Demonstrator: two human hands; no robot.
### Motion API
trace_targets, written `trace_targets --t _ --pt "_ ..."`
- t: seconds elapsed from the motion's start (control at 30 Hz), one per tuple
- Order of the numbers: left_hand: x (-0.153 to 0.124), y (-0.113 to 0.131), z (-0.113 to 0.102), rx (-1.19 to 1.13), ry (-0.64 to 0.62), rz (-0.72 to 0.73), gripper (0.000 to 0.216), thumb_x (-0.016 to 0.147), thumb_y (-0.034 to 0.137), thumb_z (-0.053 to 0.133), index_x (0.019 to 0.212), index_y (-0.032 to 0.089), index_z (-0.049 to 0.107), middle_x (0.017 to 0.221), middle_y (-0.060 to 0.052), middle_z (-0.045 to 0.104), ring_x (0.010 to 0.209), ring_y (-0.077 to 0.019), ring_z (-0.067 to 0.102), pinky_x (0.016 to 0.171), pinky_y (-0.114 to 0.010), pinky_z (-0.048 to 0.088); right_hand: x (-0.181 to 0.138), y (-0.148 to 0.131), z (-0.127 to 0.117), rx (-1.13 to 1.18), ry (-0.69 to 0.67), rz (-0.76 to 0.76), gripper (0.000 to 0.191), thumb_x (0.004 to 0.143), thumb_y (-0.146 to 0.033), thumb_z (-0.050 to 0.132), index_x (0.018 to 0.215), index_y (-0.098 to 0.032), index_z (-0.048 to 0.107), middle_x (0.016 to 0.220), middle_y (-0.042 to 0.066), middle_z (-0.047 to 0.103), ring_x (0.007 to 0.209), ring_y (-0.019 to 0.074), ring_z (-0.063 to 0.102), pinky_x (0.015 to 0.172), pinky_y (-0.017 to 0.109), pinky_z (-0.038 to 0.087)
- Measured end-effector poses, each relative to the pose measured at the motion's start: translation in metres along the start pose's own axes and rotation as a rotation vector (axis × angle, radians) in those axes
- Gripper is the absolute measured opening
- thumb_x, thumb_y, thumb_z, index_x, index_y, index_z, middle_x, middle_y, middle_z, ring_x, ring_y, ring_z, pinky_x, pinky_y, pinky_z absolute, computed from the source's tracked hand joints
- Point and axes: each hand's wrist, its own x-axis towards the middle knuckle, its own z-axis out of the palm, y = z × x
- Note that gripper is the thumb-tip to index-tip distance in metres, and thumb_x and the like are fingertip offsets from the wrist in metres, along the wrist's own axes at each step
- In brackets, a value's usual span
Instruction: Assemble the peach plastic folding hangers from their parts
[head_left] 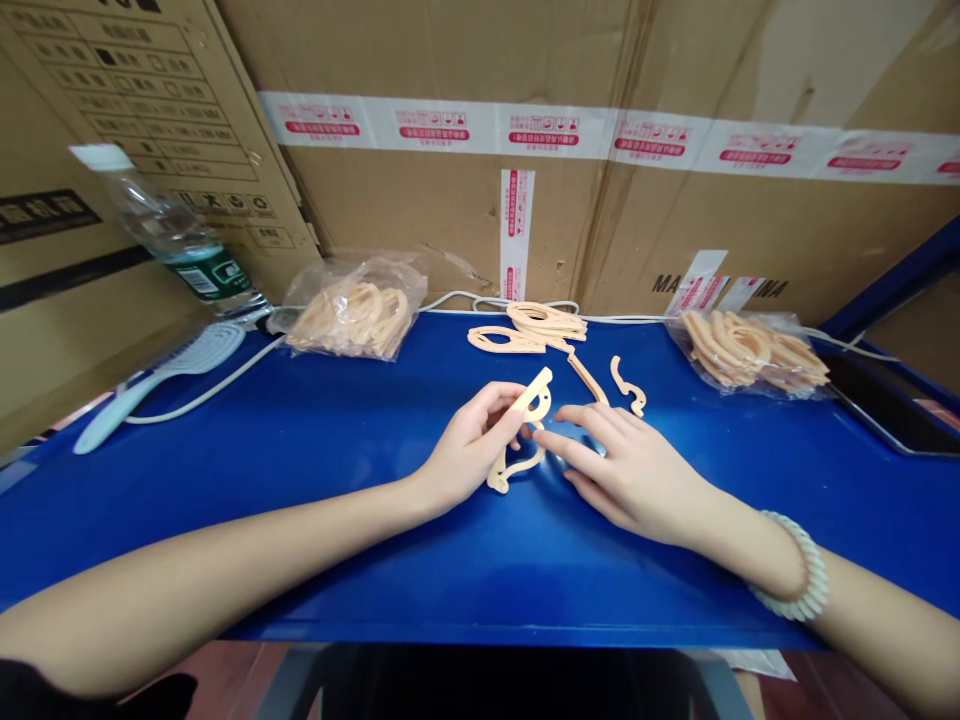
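My left hand point(469, 445) is closed on a peach plastic part point(525, 420), a flat curved piece held up on edge over the blue table point(300, 480). My right hand point(626, 465) lies beside it with fingers stretched out, its fingertips touching the same part. Just behind the hands lie a loose hook-shaped piece point(628, 386) and a thin strip point(585, 378). A small pile of the same peach parts point(536, 325) sits farther back at the centre.
Two clear bags of peach parts stand at the back, one on the left point(356, 315), one on the right point(754, 350). A water bottle point(176, 240), a pale comb point(161, 375), a white cable point(217, 385) and cardboard boxes point(525, 150) line the rear. A dark tablet point(892, 405) lies far right.
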Motion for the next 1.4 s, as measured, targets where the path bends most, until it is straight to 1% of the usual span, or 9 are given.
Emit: trace_targets --t 0.17,0.3,0.47,0.7,0.8,0.9,1.03,1.17,1.4 --pt "0.000 0.004 0.001 0.012 0.050 0.015 0.023 0.095 0.032 0.063 0.111 0.016 0.062 0.105 -0.007 0.070 0.084 -0.0174 0.065 0.075 -0.026 0.054 -0.003 0.000 -0.002 0.157 0.032 0.064 0.035 0.099 -0.021 0.051 0.133 -0.019 0.062 0.144 0.021 0.049 0.123 0.0343 0.056 0.097 0.053 0.053" --pt "0.000 0.003 0.000 0.040 0.043 0.051 0.024 0.096 0.032 0.062 0.114 0.016 0.063 0.107 -0.007 0.071 0.091 -0.0186 0.066 0.078 -0.026 0.053 -0.002 0.000 -0.008 0.601 0.039 0.198 0.047 0.099 -0.026 0.059 0.145 -0.027 0.054 0.158 0.014 0.040 0.141 0.0306 0.046 0.111 0.050 0.048" --pt "-0.001 -0.002 -0.003 0.132 0.000 0.091 0.026 0.098 0.035 0.061 0.115 0.017 0.067 0.111 -0.007 0.071 0.098 -0.0194 0.066 0.088 -0.029 0.051 0.001 0.004 -0.011 1.162 0.056 0.341 0.050 0.099 -0.036 0.064 0.147 -0.034 0.054 0.155 0.007 0.050 0.143 0.0292 0.047 0.118 0.050 0.042" --pt "0.000 -0.003 -0.004 0.148 0.031 0.112 0.026 0.098 0.031 0.061 0.118 0.016 0.065 0.113 -0.008 0.071 0.096 -0.0190 0.066 0.080 -0.028 0.051 0.002 0.008 -0.004 1.418 0.173 0.504 0.044 0.093 -0.036 0.073 0.137 -0.032 0.066 0.152 0.006 0.055 0.141 0.0308 0.050 0.118 0.052 0.041" --pt "0.000 -0.004 -0.003 0.177 0.046 0.105 0.027 0.098 0.030 0.059 0.120 0.016 0.063 0.108 -0.007 0.070 0.085 -0.0164 0.063 0.073 -0.026 0.050 0.003 0.007 -0.004 1.441 0.274 0.597 0.046 0.090 -0.036 0.076 0.134 -0.029 0.067 0.139 0.008 0.066 0.129 0.0282 0.061 0.109 0.045 0.050" --pt "-0.001 -0.004 -0.003 0.257 0.017 0.111 0.026 0.099 0.028 0.055 0.122 0.016 0.061 0.102 -0.006 0.069 0.084 -0.0165 0.063 0.073 -0.027 0.049 0.004 0.005 -0.004 1.430 0.302 0.726 0.049 0.091 -0.038 0.074 0.136 -0.023 0.062 0.103 0.008 0.075 0.089 0.0197 0.072 0.080 0.033 0.059" --pt "-0.002 -0.002 -0.006 0.503 -0.021 0.258 0.027 0.100 0.023 0.052 0.125 0.017 0.060 0.111 -0.008 0.069 0.098 -0.0196 0.067 0.084 -0.029 0.051 0.005 0.003 -0.002 1.437 0.189 0.803 0.043 0.094 -0.043 0.069 0.123 -0.014 0.060 0.082 0.004 0.070 0.048 0.0080 0.052 0.044 0.022 0.040" --pt "-0.003 -0.001 -0.010 0.873 -0.098 0.497 0.027 0.104 0.020 0.047 0.128 0.018 0.058 0.114 -0.008 0.070 0.097 -0.0202 0.070 0.081 -0.029 0.053 0.005 -0.001 -0.001 1.450 0.033 0.705 0.037 0.101 -0.050 0.056 0.113 -0.015 0.052 0.069 0.001 0.066 0.037 0.0051 0.042 0.036 0.019 0.026" --pt "-0.007 -0.005 -0.010 1.372 -0.079 0.858 0.021 0.106 0.019 0.042 0.117 0.015 0.060 0.083 -0.003 0.073 0.056 -0.0168 0.067 0.044 -0.026 0.034 0.001 -0.007 0.000 1.557 -0.237 0.585 0.033 0.103 -0.053 0.049 0.109 -0.020 0.047 0.075 0.001 0.069 0.041 0.0091 0.056 0.036 0.017 0.037"
